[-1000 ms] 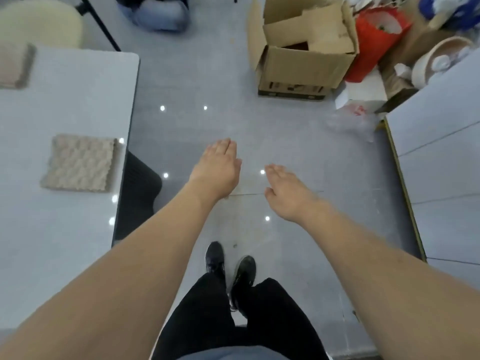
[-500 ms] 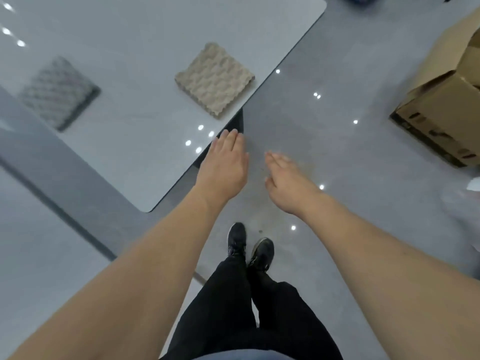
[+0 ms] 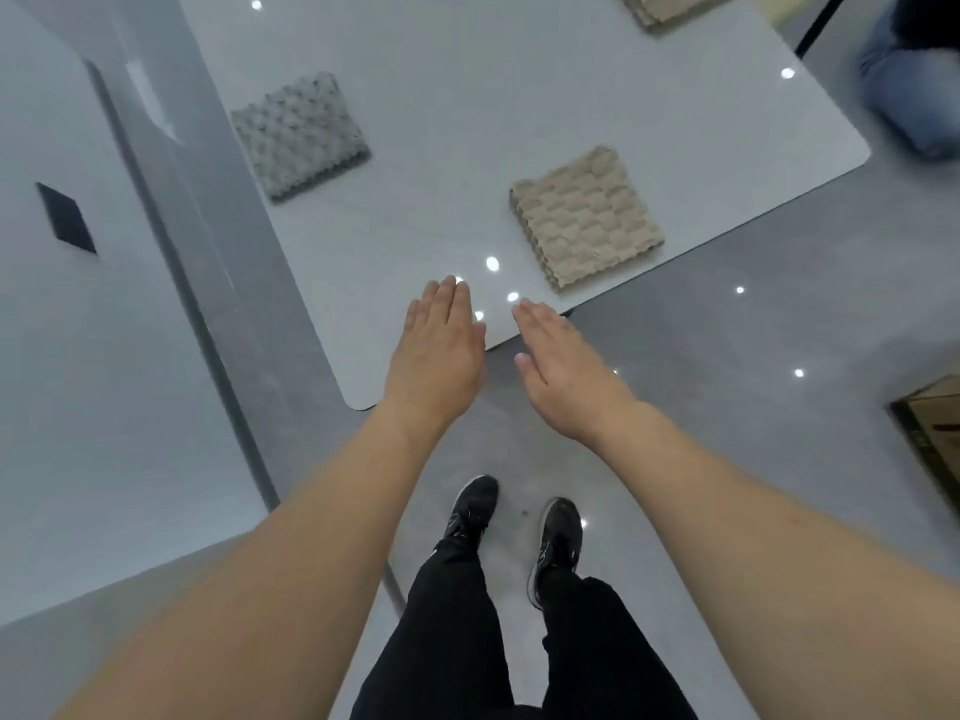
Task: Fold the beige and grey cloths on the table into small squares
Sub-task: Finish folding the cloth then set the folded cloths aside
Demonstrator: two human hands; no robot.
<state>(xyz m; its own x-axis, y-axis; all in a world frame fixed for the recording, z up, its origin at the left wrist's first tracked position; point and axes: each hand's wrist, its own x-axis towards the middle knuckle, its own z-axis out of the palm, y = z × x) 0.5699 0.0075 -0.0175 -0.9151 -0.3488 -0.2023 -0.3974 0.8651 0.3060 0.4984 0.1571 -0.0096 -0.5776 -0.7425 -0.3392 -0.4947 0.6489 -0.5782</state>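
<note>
- Hands first: the left hand (image 3: 434, 350) is stretched out flat, palm down, fingers straight and pressed together, holding nothing; its fingertips lie over the near edge of the white table (image 3: 447, 148).
- Beside it, the right hand (image 3: 563, 371) is likewise flat and empty, fingers straight and close together, thumb tucked along its inner side, reaching over the same near edge close to the table's near corner.
- Whether either hand touches the tabletop cannot be told.
- A beige cloth (image 3: 584, 218), folded into a small layered square, lies on the table by the near edge, just beyond the right hand and apart from it.
- A grey cloth (image 3: 301, 135), also folded into a small square, lies toward the table's left edge, well apart from the beige one.
- A second beige folded cloth (image 3: 670, 7) sits at the far edge, cut off by the frame.
- Below the arms stand two black shoes (image 3: 472, 511) on the grey floor (image 3: 727, 314).
- A cardboard box (image 3: 935, 433) shows at the right border.
</note>
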